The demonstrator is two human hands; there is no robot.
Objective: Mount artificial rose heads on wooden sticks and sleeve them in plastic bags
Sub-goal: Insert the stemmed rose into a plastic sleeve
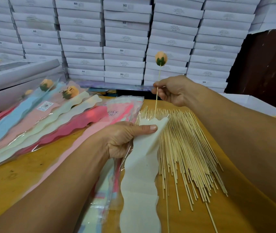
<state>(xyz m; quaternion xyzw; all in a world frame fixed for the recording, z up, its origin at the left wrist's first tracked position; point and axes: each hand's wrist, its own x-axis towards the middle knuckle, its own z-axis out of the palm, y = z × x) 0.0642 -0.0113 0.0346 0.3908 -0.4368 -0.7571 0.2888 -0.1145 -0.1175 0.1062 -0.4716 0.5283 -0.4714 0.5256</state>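
Note:
My right hand pinches a thin wooden stick that stands upright, with a peach rose head and its green sepals on the top end. The stick's lower end dips into the open mouth of a white, wavy-edged plastic sleeve. My left hand grips that sleeve near its top, thumb pressed along the edge. A loose heap of wooden sticks lies on the table under and to the right of the sleeve.
Several finished sleeved roses lie fanned at the left beside a stack of coloured empty sleeves. The yellow wooden table carries all of it. White flat boxes are stacked as a wall behind; a grey box sits far left.

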